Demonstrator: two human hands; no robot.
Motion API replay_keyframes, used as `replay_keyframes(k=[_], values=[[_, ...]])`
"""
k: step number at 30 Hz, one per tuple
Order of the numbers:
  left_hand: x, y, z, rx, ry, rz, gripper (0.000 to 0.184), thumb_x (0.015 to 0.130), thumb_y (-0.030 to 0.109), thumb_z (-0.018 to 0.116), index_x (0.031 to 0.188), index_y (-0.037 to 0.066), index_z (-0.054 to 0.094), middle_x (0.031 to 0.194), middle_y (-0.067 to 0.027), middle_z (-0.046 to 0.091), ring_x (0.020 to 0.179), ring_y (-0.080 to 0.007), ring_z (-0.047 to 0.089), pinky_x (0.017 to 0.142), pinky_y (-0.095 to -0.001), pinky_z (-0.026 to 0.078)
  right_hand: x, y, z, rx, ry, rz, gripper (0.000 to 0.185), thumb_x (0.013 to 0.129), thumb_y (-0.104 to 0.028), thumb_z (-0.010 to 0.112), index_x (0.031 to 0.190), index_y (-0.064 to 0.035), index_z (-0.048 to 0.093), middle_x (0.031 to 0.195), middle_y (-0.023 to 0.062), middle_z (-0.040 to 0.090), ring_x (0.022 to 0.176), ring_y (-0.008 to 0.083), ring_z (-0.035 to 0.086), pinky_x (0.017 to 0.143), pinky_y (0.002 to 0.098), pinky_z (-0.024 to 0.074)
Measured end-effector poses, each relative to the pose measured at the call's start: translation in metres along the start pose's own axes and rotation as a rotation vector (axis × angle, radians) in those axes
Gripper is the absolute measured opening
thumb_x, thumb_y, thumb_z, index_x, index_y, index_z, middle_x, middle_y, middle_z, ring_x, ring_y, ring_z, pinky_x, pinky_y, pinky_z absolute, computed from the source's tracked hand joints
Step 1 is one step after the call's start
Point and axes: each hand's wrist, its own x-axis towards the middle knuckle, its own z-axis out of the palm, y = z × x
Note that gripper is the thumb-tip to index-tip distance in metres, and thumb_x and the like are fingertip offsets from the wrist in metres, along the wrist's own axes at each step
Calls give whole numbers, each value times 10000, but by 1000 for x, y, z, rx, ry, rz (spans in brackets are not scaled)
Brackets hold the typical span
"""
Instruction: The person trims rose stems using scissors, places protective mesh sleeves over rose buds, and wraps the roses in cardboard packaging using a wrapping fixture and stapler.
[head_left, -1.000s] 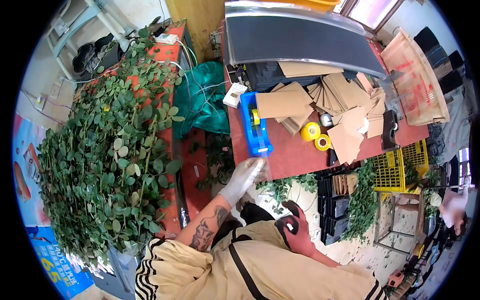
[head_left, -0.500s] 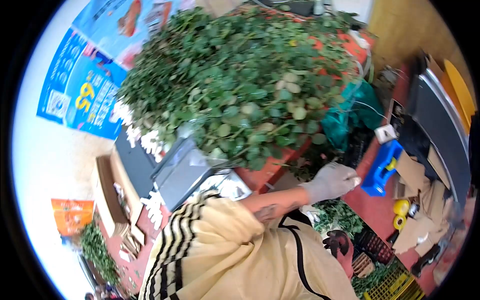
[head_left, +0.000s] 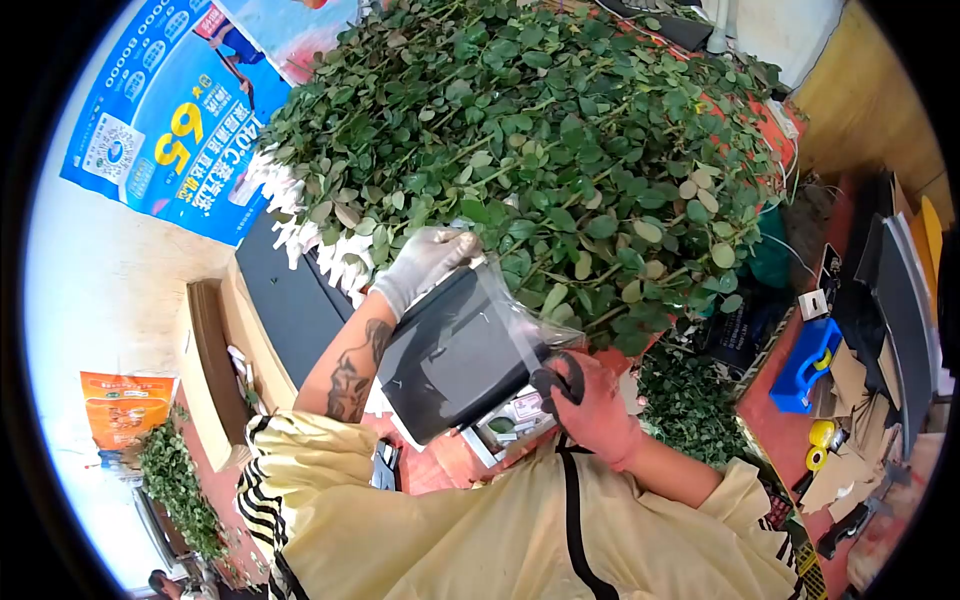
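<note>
A black rectangular package in clear plastic film (head_left: 455, 345) lies tilted in front of my body. My left hand (head_left: 428, 265), in a white glove, is closed at the package's top edge, with its fingers pinched by the film. At the right edge is my right hand (head_left: 590, 405), in a red glove with dark fingertips; its fingers curl by the film corner, and what they hold is hard to make out. Green leafy stems (head_left: 540, 190) are heaped just beyond the package. Under its lower right side shows a small white box (head_left: 510, 425) with items inside.
White wrapped stem ends (head_left: 290, 215) stick out at the heap's left. Further left are dark sheets (head_left: 290, 290) and a cardboard box (head_left: 215, 370). To the right, a blue tape dispenser (head_left: 803, 368), yellow tape rolls (head_left: 820, 440) and cardboard pieces (head_left: 855, 450) lie on a red table.
The view has swung left from the tape dispenser to the leafy heap. My left hand has moved from beside the dispenser to the black package, and my right hand has come up to its right edge.
</note>
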Motion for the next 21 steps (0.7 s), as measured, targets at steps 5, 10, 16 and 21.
replay_keyframes(k=[5,10,16,21], values=[[15,-10,1,174,-230,-95,384,925,360,544,969,-9,638,814,-36,624,750,-122,548,727,-276,470,18,-9,-3,47,-35,166,123,780,-112,581,845,-10,562,795,164,575,762,343,567,690,375,458],[22,-44,9,-190,-335,-258,366,937,329,521,1004,-10,641,877,-24,619,800,-110,538,755,-253,457,20,-13,-4,-54,-18,185,123,767,-93,573,850,-3,562,791,170,559,789,358,550,709,390,450],[39,-80,23,-244,-302,-81,463,884,340,567,1181,-15,567,993,-112,652,939,-192,606,811,-284,474,18,-3,-6,-21,-98,260,149,765,-93,574,881,-1,573,852,167,578,822,343,560,732,381,453],[-1,18,-2,563,6,-12,387,841,211,532,1147,-24,564,978,-227,616,901,-268,604,789,-355,474,25,-7,-15,44,-176,228,168,772,-81,575,921,-1,578,848,155,595,802,340,565,734,361,455]])
